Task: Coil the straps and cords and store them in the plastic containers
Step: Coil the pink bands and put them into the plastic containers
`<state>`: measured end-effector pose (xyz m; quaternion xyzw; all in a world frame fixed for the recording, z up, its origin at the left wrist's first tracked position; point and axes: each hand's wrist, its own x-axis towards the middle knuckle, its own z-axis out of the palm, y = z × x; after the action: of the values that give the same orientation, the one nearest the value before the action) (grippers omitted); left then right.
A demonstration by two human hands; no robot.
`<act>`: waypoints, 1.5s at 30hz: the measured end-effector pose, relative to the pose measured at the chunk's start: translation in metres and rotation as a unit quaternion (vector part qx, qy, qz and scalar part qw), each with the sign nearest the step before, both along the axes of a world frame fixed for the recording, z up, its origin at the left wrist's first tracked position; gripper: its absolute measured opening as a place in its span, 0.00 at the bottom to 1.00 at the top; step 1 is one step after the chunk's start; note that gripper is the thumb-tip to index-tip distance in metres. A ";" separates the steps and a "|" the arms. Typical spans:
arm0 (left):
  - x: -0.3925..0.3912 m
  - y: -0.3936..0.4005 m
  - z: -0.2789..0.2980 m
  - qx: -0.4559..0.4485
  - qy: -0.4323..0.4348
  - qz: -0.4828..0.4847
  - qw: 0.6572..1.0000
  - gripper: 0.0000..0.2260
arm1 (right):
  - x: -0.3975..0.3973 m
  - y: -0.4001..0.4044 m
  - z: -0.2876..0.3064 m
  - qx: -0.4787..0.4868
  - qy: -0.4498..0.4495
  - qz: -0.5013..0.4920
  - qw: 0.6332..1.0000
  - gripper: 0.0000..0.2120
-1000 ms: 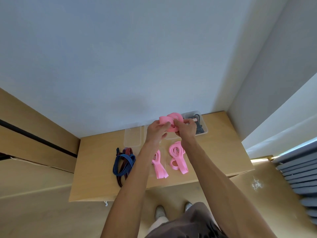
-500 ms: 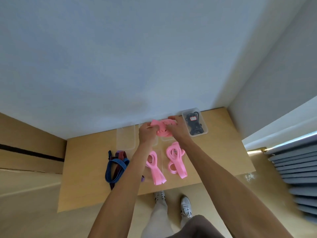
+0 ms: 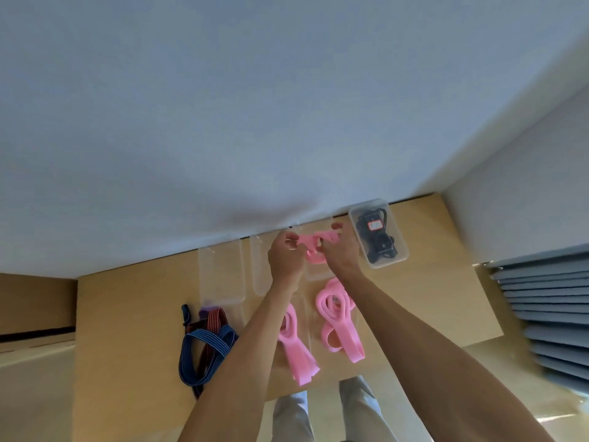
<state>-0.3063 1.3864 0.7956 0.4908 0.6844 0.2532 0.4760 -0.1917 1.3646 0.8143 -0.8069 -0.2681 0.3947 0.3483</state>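
Both hands hold a coiled pink strap low over a clear plastic container at the table's back edge. My left hand pinches the coil's left side and my right hand grips its right side. Two more pink straps lie loose on the table: one beside my left forearm, another under my right forearm. Blue and red elastic cords lie in a heap at the left. A container at the back right holds a coiled black cord.
Two clear containers stand side by side left of my hands, against the wall. The wooden table ends near my feet. Grey blind slats run along the right.
My hands have carried the pink coil down and away from me toward the container by the wall. The camera has tilted down, showing more of the table.
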 end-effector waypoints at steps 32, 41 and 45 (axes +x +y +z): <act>0.017 0.000 -0.057 0.197 0.320 -0.352 0.857 0.16 | 0.012 -0.012 -0.080 -0.061 -0.351 0.205 0.912 0.08; 0.012 -0.003 -0.064 0.224 0.360 -0.357 0.832 0.21 | 0.014 -0.013 -0.082 -0.043 -0.324 0.180 0.928 0.08; 0.016 -0.002 -0.066 0.183 0.376 -0.385 0.823 0.21 | 0.011 -0.016 -0.085 -0.089 -0.353 0.240 0.900 0.12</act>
<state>-0.2900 1.3846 0.7299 0.8495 0.5069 -0.0341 0.1423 -0.1803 1.3484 0.7297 -0.8320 -0.5227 0.1781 0.0528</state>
